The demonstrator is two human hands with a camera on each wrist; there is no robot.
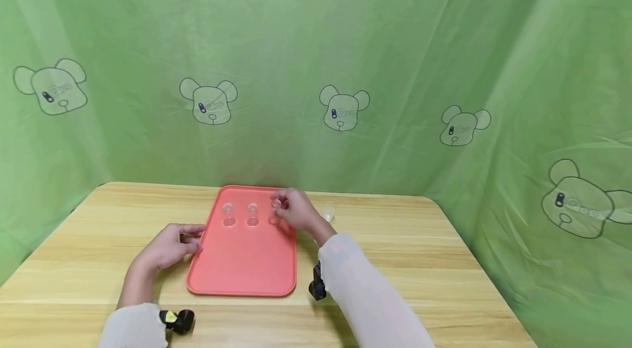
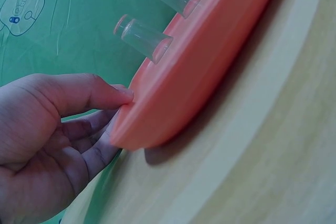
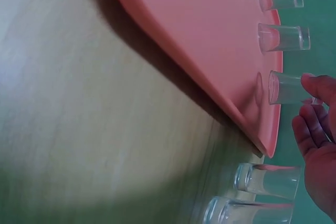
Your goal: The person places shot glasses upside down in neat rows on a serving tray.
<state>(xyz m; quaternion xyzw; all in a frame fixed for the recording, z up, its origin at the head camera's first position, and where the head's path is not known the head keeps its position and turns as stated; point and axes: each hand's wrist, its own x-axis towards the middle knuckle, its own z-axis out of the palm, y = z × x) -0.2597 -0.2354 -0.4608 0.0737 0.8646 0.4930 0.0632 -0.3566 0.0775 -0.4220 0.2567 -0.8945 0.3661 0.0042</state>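
A red tray lies on the wooden table. My left hand grips its left edge, the thumb on the rim and fingers against the outer side in the left wrist view. Two small clear cups stand mouth down near the tray's far end. To their right, my right hand pinches a third clear cup by its narrow base, mouth down at the tray surface. Whether its rim touches the tray I cannot tell.
Beyond the tray's right edge, two clear cups stand upright on the table. A green curtain with bear-head drawings hangs behind the table and along its sides.
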